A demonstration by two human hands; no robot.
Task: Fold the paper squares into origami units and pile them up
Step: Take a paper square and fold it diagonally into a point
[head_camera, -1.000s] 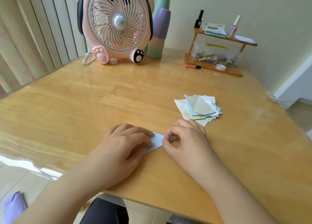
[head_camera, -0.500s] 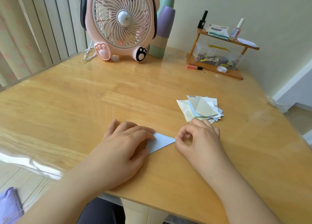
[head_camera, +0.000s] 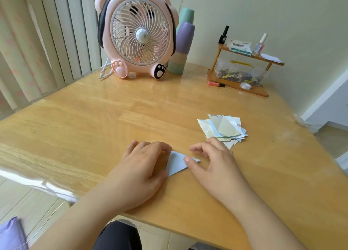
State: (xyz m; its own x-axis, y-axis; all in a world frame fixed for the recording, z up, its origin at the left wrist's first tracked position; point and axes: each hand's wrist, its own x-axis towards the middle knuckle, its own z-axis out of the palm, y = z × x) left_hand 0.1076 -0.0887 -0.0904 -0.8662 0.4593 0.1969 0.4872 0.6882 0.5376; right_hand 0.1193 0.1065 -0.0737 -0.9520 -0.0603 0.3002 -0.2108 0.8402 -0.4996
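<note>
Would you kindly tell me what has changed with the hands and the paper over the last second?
The right hand let go its pinch, slid right along the blue paper, and now presses its thumb near the pointed tip, fingers relaxed. More of the paper shows as a triangle. The left hand stayed pressing the other end; the pile of folded units is unchanged.

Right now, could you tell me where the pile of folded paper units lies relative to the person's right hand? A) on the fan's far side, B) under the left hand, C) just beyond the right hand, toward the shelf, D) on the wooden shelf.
C: the pile of folded units lies on the table just beyond the right hand.
</note>
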